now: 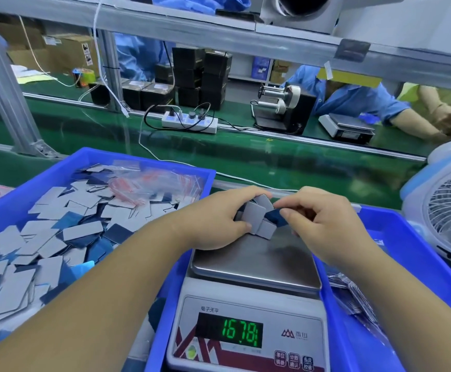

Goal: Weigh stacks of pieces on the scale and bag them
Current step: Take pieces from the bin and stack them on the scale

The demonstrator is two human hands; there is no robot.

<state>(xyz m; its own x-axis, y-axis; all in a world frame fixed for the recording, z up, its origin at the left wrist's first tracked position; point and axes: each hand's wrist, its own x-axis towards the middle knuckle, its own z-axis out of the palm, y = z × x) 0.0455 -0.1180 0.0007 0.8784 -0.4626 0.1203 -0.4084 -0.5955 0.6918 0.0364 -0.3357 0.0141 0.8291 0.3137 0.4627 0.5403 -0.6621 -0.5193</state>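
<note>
We hold a loose stack (256, 220) over the far edge of the scale (254, 267): left hand (213, 221) grips it, right hand (318, 221) pinches a blue piece. Weighing looks underway; bagging remains. The left bin (149, 159) holds pieces and bags (162, 181); the right bin (396, 224) holds what may be filled bags.

Bare scale pan (256, 261) lies hemmed between blue bins (165, 167) and fan (444, 210).

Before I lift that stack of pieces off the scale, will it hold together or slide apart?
Probably slides: the stack of pieces is already fanned out between the left hand and right hand. The pieces look thin, flat and smooth. They seem stiff, lying unbent in the bin.
</note>
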